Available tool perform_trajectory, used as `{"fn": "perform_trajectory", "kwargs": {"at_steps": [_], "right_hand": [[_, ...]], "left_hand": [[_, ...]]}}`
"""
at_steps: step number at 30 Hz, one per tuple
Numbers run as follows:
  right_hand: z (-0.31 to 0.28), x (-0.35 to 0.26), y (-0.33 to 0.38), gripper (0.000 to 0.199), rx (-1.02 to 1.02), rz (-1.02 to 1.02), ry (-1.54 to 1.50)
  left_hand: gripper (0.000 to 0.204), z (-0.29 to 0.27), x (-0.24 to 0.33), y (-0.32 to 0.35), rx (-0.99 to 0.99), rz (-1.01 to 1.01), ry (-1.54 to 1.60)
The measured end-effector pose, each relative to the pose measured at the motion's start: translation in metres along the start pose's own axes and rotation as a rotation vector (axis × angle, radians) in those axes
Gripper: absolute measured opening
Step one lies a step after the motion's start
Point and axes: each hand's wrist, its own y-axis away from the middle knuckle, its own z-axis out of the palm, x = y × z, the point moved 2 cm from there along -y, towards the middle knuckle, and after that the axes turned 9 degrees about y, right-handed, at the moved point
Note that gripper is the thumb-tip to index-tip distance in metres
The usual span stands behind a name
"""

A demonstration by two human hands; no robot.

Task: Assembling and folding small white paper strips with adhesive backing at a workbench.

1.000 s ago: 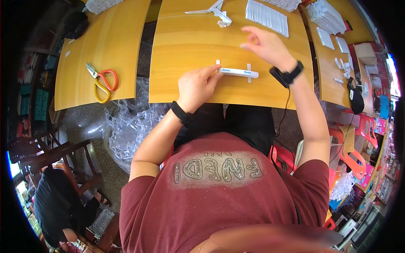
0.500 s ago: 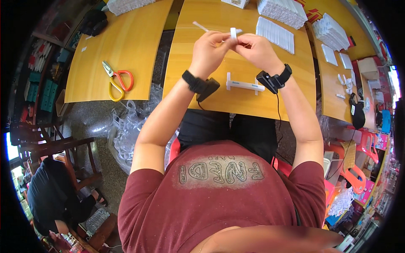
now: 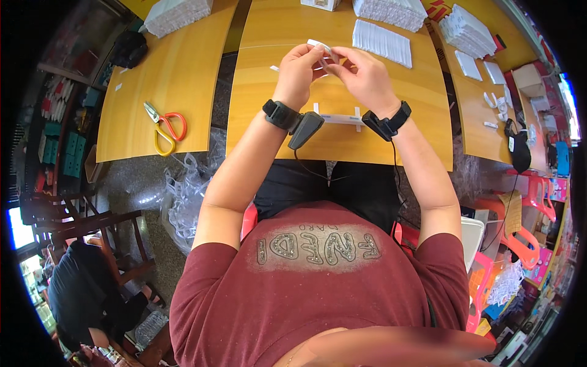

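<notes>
My left hand [image 3: 301, 68] and my right hand [image 3: 361, 74] meet above the middle wooden table [image 3: 391, 144], and both pinch a small white plastic piece [image 3: 321, 46] between their fingertips. Each wrist wears a black band with a small black device. On the table below my wrists lies a long white plastic part [image 3: 337, 118] with short cross pegs. A tiny white bit [image 3: 274, 68] lies on the table left of my left hand.
Stacks of white pieces [image 3: 382, 41] lie at the table's far side, more stacks [image 3: 469, 32] on the right table and a white stack [image 3: 176, 14] on the left table. Orange-and-yellow-handled scissors [image 3: 164, 129] lie on the left table. Clear plastic bags [image 3: 183, 196] sit on the floor. A person sits at lower left.
A second ago my left hand pressed on the long white part and my right hand reached out. Now both hands are raised together and hold a small white piece.
</notes>
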Motion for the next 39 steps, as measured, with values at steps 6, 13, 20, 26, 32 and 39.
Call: {"fn": "perform_trajectory", "kwargs": {"at_steps": [6, 13, 20, 26, 32, 39], "right_hand": [[-0.009, 0.017, -0.001, 0.01, 0.067, -0.054, 0.03], [-0.016, 0.035, 0.009, 0.011, 0.205, 0.052, -0.006], [-0.043, 0.105, 0.025, 0.023, 0.351, 0.667, -0.628], [-0.027, 0.014, 0.028, 0.065, 0.065, -0.007, -0.089], [-0.017, -0.015, 0.01, 0.079, 0.021, 0.057, -0.073], [-0.03, -0.011, 0.004, 0.026, 0.04, 0.034, -0.042]], "left_hand": [[0.018, 0.014, -0.003, 0.001, -0.002, -0.139, 0.113], [0.024, 0.004, 0.011, -0.016, 0.147, -0.078, 0.282], [0.025, -0.058, 0.025, -0.046, 0.171, 0.012, 0.576], [0.027, -0.008, 0.017, -0.019, 0.281, -0.039, 0.448], [0.027, 0.029, 0.014, -0.009, 0.1, 0.045, 0.429], [0.026, 0.041, 0.028, 0.0, -0.002, 0.043, 0.426]]}}
